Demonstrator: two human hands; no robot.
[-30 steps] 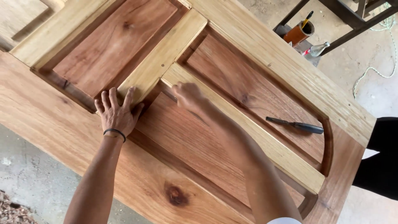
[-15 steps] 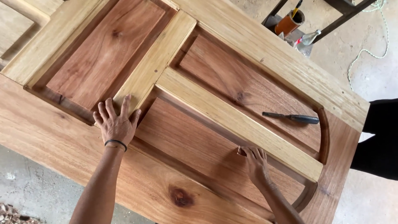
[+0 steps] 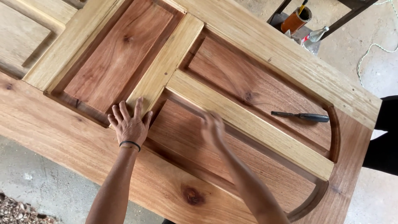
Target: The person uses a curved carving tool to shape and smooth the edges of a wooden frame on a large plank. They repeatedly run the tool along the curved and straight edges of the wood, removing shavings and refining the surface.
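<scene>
A large wooden door (image 3: 54, 137) with reddish recessed panels and pale rails lies flat under me. My left hand (image 3: 129, 123) presses flat, fingers spread, on the lower end of the pale upright rail (image 3: 166, 66). A black band sits on that wrist. My right hand (image 3: 213, 129) is blurred with motion and rests open on the reddish panel (image 3: 186, 149) just below the pale crosswise rail (image 3: 248, 124). Neither hand holds anything.
A dark-handled chisel (image 3: 300, 116) lies in the upper right panel. Beyond the door's far edge stand an orange can (image 3: 295, 20) with a brush and a bottle (image 3: 315, 35). A pale cord (image 3: 373, 45) trails over the concrete floor. A dark-clothed person (image 3: 383, 141) is at the right.
My right hand slid down the reddish panel toward the right, then back up left to the crosswise rail. The left hand stayed pressed on the upright rail.
</scene>
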